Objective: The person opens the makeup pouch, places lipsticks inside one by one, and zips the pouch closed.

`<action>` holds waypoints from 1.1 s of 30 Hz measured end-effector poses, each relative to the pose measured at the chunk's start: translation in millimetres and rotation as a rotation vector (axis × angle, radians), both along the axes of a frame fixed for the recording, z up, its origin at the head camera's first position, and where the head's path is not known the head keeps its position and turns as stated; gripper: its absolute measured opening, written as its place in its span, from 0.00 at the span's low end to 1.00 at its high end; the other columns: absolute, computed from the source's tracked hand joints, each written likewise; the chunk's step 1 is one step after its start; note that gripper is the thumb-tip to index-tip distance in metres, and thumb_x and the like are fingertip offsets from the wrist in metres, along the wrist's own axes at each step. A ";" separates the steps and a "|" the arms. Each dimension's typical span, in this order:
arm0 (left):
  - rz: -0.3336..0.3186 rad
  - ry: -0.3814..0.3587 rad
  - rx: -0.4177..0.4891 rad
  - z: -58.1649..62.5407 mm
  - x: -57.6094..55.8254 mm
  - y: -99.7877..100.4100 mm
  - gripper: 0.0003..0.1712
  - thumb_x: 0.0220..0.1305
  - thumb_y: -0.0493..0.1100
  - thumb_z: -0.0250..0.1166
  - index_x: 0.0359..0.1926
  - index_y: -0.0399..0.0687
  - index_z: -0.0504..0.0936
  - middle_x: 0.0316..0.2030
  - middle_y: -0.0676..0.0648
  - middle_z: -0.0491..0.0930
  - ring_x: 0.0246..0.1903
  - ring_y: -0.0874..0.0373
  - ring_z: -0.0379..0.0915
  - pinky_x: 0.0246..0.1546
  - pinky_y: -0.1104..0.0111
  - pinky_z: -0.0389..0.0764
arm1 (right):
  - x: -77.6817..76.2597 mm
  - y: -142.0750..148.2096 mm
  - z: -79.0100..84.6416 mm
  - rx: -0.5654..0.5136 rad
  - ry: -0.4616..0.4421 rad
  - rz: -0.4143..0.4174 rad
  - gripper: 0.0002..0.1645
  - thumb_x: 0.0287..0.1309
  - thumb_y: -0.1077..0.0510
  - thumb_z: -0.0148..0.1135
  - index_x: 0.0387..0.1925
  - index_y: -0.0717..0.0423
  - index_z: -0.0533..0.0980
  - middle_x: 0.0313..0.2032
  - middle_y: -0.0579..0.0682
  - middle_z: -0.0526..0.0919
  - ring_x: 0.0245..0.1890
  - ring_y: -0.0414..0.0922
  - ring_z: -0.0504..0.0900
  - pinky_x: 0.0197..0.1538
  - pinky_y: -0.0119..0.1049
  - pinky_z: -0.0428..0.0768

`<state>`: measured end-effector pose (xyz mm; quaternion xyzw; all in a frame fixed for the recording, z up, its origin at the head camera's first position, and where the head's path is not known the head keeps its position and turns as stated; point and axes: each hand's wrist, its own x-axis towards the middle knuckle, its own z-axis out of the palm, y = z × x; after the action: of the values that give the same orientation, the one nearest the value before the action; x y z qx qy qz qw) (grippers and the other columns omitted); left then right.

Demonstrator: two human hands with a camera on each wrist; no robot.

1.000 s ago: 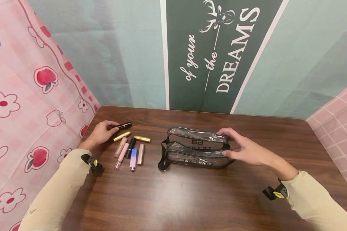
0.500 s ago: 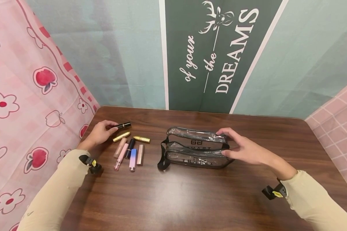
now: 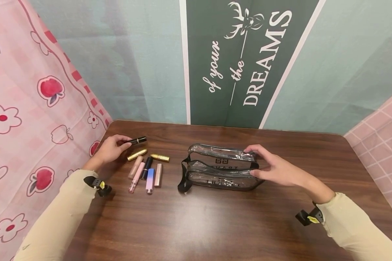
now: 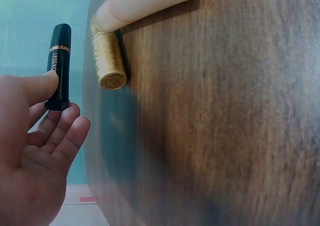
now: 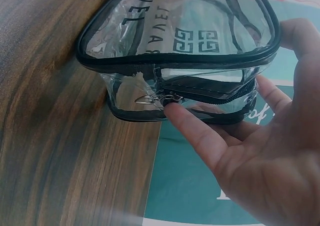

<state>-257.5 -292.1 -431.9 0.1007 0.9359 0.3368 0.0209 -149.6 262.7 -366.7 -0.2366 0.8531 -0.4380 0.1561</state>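
Note:
In the head view my left hand (image 3: pixel 112 148) pinches a black lipstick tube (image 3: pixel 138 140) with a gold band at the table's far left. The left wrist view shows the thumb and fingertips around the tube's (image 4: pixel 59 80) end, its lettered side facing the camera. My right hand (image 3: pixel 279 168) grips the right end of a clear zip pouch (image 3: pixel 222 181) with black trim. In the right wrist view the thumb presses beside the zipper pull (image 5: pixel 146 100) and the other fingers lie along the far side. The pouch's top gapes open.
Near the left hand lie two gold bullet-shaped lipsticks (image 3: pixel 160 157), a pink gloss tube (image 3: pixel 137 177), a dark tube (image 3: pixel 146 168), a blue-and-pink tube (image 3: pixel 150 180) and a rose-gold tube (image 3: pixel 158 175). A black strap (image 3: pixel 184 181) hangs off the pouch's left end. Curtains surround the wooden table (image 3: pixel 196 224).
My left hand has shifted slightly left and away from me, carrying the black lipstick tube with it. The right hand and the pouch look still.

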 end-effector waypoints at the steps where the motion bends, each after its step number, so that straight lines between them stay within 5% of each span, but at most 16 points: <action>1: -0.002 0.004 0.000 0.7 0.0 0.3 0.14 0.71 0.38 0.64 0.51 0.31 0.83 0.42 0.34 0.81 0.36 0.48 0.73 0.35 0.65 0.73 | 0.1 0.0 0.0 0.000 0.000 -0.001 0.36 0.64 0.63 0.67 0.67 0.45 0.62 0.61 0.55 0.69 0.56 0.57 0.75 0.43 0.38 0.85; 20: -0.098 0.060 0.025 21.6 4.9 25.5 0.12 0.71 0.37 0.65 0.50 0.33 0.84 0.46 0.35 0.81 0.43 0.45 0.76 0.45 0.57 0.74 | 1.1 -0.3 0.3 0.002 -0.015 -0.005 0.35 0.65 0.63 0.67 0.67 0.44 0.62 0.62 0.56 0.68 0.56 0.59 0.74 0.44 0.38 0.85; 27: -0.149 0.086 0.065 28.2 6.7 38.6 0.11 0.70 0.36 0.65 0.50 0.35 0.85 0.43 0.39 0.82 0.39 0.51 0.75 0.41 0.67 0.74 | 1.7 0.9 -0.1 0.008 -0.011 -0.003 0.36 0.65 0.62 0.68 0.68 0.45 0.62 0.62 0.55 0.68 0.56 0.50 0.75 0.44 0.38 0.85; 33: -0.189 0.084 0.058 34.9 8.5 47.9 0.11 0.69 0.35 0.66 0.50 0.35 0.85 0.43 0.40 0.82 0.40 0.51 0.75 0.41 0.66 0.75 | 0.7 0.4 -0.3 0.014 -0.022 -0.001 0.36 0.65 0.61 0.67 0.68 0.43 0.61 0.63 0.55 0.67 0.57 0.47 0.75 0.45 0.38 0.85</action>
<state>-249.0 -244.2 -397.0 0.2034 0.9121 0.3557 0.0104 -148.8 263.1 -367.0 -0.2302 0.8546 -0.4345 0.1672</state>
